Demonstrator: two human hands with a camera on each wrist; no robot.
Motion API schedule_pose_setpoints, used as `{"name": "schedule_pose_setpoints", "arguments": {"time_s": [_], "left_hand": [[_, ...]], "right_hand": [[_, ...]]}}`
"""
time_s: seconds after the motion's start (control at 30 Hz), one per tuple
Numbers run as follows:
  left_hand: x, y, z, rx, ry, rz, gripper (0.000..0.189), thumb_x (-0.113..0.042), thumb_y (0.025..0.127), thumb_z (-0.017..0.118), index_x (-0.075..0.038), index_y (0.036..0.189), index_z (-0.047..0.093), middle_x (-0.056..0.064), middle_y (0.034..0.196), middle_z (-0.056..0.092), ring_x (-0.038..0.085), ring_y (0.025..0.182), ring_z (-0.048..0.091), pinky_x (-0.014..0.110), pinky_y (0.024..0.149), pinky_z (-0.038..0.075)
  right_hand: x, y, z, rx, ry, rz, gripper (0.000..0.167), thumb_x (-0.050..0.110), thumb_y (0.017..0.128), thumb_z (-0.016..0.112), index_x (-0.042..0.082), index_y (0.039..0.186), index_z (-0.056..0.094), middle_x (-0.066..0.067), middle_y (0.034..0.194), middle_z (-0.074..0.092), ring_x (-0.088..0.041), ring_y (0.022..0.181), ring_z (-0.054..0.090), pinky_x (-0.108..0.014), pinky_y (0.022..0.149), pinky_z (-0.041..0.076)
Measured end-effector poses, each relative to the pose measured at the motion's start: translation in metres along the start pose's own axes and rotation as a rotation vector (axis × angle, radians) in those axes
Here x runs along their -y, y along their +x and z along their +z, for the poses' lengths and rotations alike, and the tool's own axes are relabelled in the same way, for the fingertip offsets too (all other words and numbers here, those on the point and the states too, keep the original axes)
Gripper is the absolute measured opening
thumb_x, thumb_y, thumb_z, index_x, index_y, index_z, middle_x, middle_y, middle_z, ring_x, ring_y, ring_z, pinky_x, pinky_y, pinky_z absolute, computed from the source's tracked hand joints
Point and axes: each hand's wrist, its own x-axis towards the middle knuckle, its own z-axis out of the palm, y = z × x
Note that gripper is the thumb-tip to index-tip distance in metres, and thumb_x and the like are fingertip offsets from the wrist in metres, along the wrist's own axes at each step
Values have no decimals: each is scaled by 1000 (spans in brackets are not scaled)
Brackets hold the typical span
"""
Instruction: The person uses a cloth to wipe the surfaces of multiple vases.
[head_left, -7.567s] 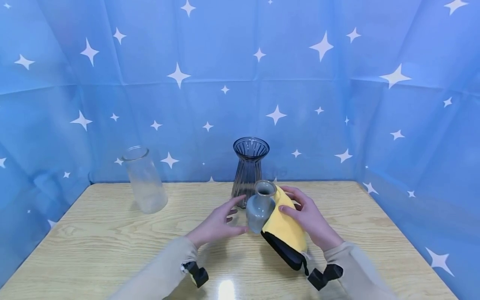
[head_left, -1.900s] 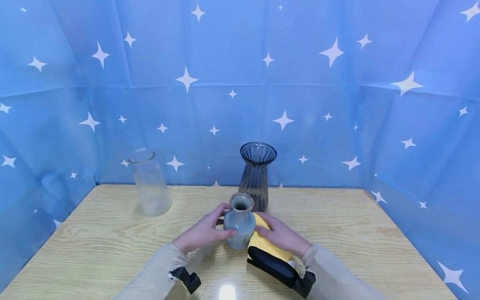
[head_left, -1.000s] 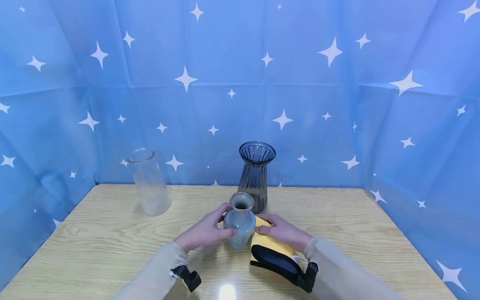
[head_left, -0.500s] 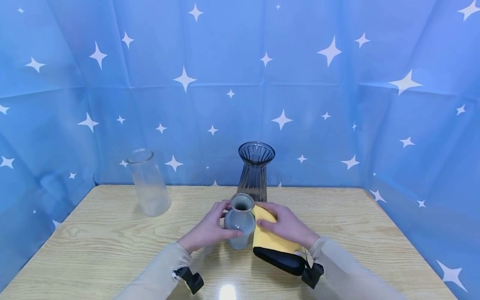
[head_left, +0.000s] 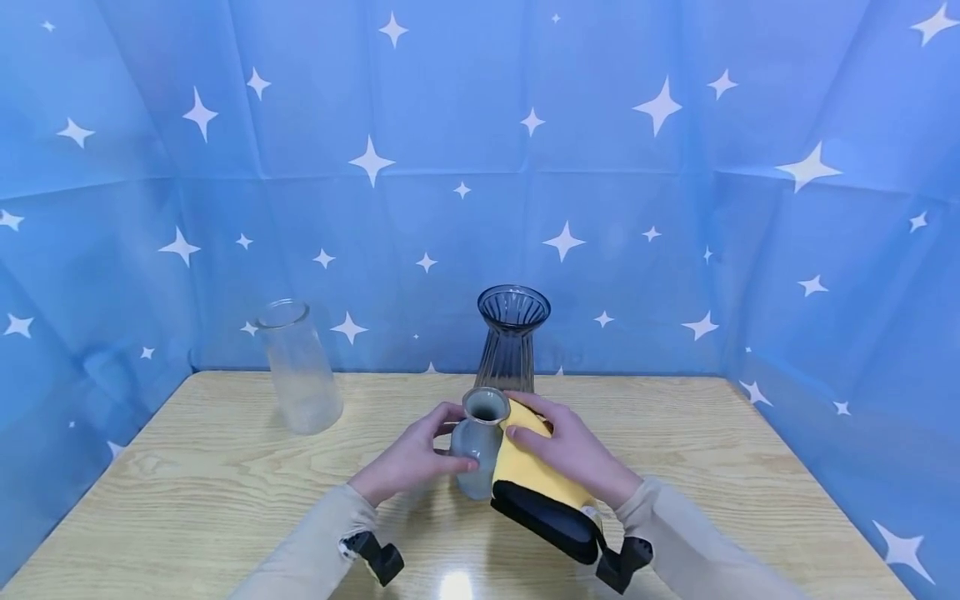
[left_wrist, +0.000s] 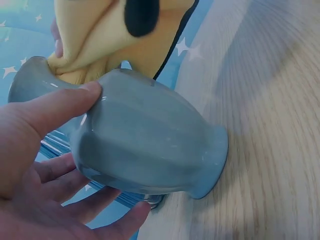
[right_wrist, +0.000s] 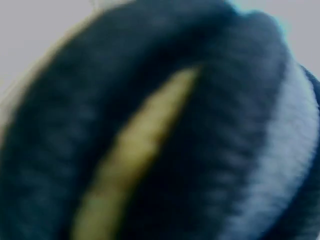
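A small grey-blue glazed vase [head_left: 476,443] stands near the middle of the table, its mouth uppermost. My left hand [head_left: 415,460] grips its left side, thumb in front and fingers behind. In the left wrist view the vase [left_wrist: 145,132] lies between that hand's thumb and fingers, its foot by the wood. My right hand [head_left: 579,448] holds a yellow cloth with black edging [head_left: 534,467] against the vase's right side, near the neck. Dark folds of the cloth [right_wrist: 215,140] fill the blurred right wrist view, hiding the right fingers there.
Close behind the vase stands a ribbed, dark glass vase [head_left: 512,342] with a flared rim. A clear, frosted glass vase [head_left: 303,375] is at the back left of the wooden table [head_left: 187,475]. A blue star-patterned curtain [head_left: 442,217] encloses the back and sides.
Since the earliest frame, my left hand has taken hold of the grey-blue vase, which has moved left and nearer. Over the last second, my right hand has slid the cloth up towards the neck.
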Motion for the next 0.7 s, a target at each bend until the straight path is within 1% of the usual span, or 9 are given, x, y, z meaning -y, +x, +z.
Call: {"name": "schedule_pose_setpoints", "arguments": {"time_s": [0.03,0.13,0.2,0.23,0.27,0.37,0.5,0.6,0.7], "left_hand": [[0,0,0,5,4,3,55,-13,84,77,-7,129,47,10,134,48,39,132,38,47,96,48],[0,0,-2,19,8,8,53,-12,84,76,-7,129,48,11,134,49,39,130,40,47,95,48],[0,0,-3,31,3,6,52,-12,85,75,-7,130,49,11,133,49,39,130,41,47,95,49],[-1,0,-3,36,2,-2,52,-12,85,75,-8,130,50,10,133,49,39,129,41,47,95,49],[-1,0,-4,38,2,-9,51,-12,85,75,-8,130,50,10,133,50,39,129,41,47,94,49],[-1,-1,-4,39,3,-24,52,-13,85,75,-8,131,51,10,132,50,39,128,42,47,94,49],[-1,-1,-3,36,8,-26,52,-14,86,75,-7,132,52,10,133,50,38,127,43,47,93,49],[-1,-1,-3,46,1,-22,52,-14,86,74,-8,133,52,11,135,47,39,128,43,47,93,49],[-1,-1,-4,58,-9,-21,52,-13,87,73,-8,134,51,11,136,47,38,128,43,47,94,49]], "right_hand": [[0,0,-1,-10,8,3,57,25,95,62,14,147,41,-15,114,61,-25,81,64,-37,67,56],[1,-1,-3,-32,46,2,59,26,97,60,19,150,35,-15,127,55,-26,88,63,-37,71,55],[2,-1,-4,-41,67,3,58,27,98,58,19,150,34,-16,123,56,-27,86,63,-36,69,55],[2,-1,-4,-37,86,10,57,27,98,57,20,150,34,-16,117,58,-27,79,62,-37,64,55],[2,0,-4,-32,104,11,55,27,99,56,20,149,35,-17,112,59,-28,75,62,-38,62,56],[1,1,-1,-14,108,-13,48,27,100,56,19,144,39,-14,108,58,-26,74,61,-37,62,55],[-4,1,4,-14,62,-33,44,27,99,57,19,141,46,-12,98,57,-24,67,59,-36,58,54],[-7,-1,5,-8,-18,-45,47,28,98,58,15,143,47,-9,89,58,-21,59,57,-34,54,53],[-11,-2,5,13,-126,-105,49,28,99,57,13,144,47,-6,94,60,-18,62,56,-32,57,52]]}}
